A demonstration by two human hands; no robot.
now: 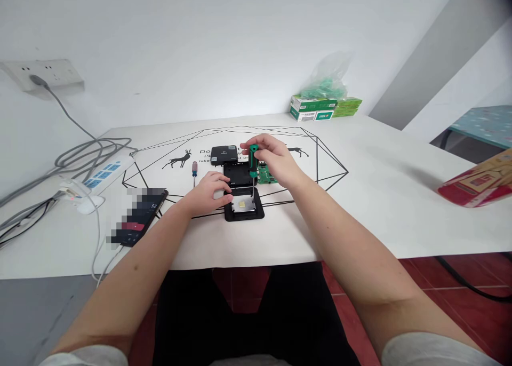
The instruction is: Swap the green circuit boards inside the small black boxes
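Note:
A black plastic casing with a silver metal plate [245, 204] inside lies flat on the white table, near its front edge. My right hand [271, 155] grips a green and black screwdriver [253, 160], held upright with its tip at the right side of the plate. At the casing's left edge rests my left hand [210, 191], its fingers apart and the fingertips touching the rim. Just behind are a black casing part [237, 175] and a green circuit board [264, 174], partly hidden by my right hand. Further back sits a black box [224, 154].
A second screwdriver [194, 168] lies left of the parts. A phone [140, 219], cables and a power strip [106, 175] occupy the left side. Green boxes [314, 107] with a plastic bag stand at the back right; a red package [478, 182] is far right.

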